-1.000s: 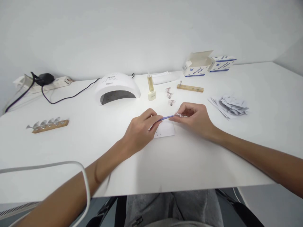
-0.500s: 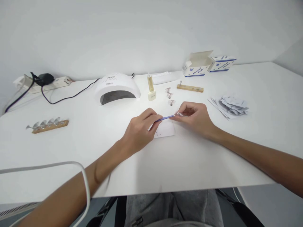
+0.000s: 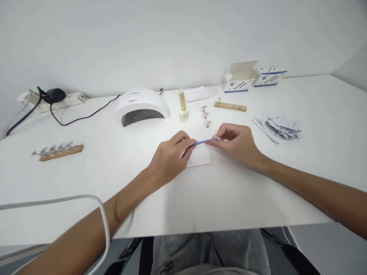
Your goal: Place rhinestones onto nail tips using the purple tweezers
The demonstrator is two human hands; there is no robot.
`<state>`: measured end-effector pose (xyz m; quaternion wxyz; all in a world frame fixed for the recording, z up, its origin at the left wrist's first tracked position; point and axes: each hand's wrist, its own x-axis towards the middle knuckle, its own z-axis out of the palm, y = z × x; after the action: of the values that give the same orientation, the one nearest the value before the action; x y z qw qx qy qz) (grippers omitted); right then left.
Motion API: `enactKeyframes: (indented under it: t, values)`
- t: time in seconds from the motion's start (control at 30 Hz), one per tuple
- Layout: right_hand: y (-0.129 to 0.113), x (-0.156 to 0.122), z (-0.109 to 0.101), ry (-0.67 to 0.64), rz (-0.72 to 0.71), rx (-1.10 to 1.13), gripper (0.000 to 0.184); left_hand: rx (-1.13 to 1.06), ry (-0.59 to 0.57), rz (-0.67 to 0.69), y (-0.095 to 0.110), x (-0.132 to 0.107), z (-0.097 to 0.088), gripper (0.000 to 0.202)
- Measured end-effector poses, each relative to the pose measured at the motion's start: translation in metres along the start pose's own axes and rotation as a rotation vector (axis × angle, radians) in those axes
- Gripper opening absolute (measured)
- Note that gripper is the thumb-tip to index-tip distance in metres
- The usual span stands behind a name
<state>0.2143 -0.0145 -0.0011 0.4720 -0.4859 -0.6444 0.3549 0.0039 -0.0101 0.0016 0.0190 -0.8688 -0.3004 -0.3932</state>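
Note:
My left hand [image 3: 168, 156] pinches a thin blue stick-like tool [image 3: 203, 142], which points right. The tool's tip meets a small clear-and-silver piece [image 3: 218, 139] pinched between the fingers of my right hand [image 3: 239, 143]; the fingers partly hide it, and its kind is too small to make out. Below the tool lies a white card [image 3: 202, 157] with a few tiny dark specks on it. Just beyond my hands, several small pinkish clear pieces on metal feet, such as this one [image 3: 207, 124], stand on the table.
At the back are a white nail lamp [image 3: 143, 105], a polish bottle [image 3: 183, 110] and alcohol pad boxes [image 3: 237, 84]. Wooden strips lie right [image 3: 230, 107] and left [image 3: 61, 153], the left one bearing several clear nail tips. Right, a sachet pile [image 3: 282, 130]; a white cable [image 3: 97, 202] crosses my left forearm.

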Motion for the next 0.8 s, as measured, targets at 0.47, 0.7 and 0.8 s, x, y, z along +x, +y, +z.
enactKeyframes:
  t: [0.47,0.7,0.8]
  values:
    - [0.004,0.002,-0.001,-0.034,0.024,-0.095,0.039,-0.102,-0.001,-0.212,-0.002,0.01,-0.009,0.007]
    - [0.005,0.003,-0.001,-0.102,0.022,-0.049,0.035,-0.351,-0.014,-0.432,-0.007,0.023,-0.027,0.021]
    - [0.004,0.003,0.0,-0.109,0.021,0.024,0.034,-0.537,-0.012,-0.524,-0.009,0.023,-0.027,0.025]
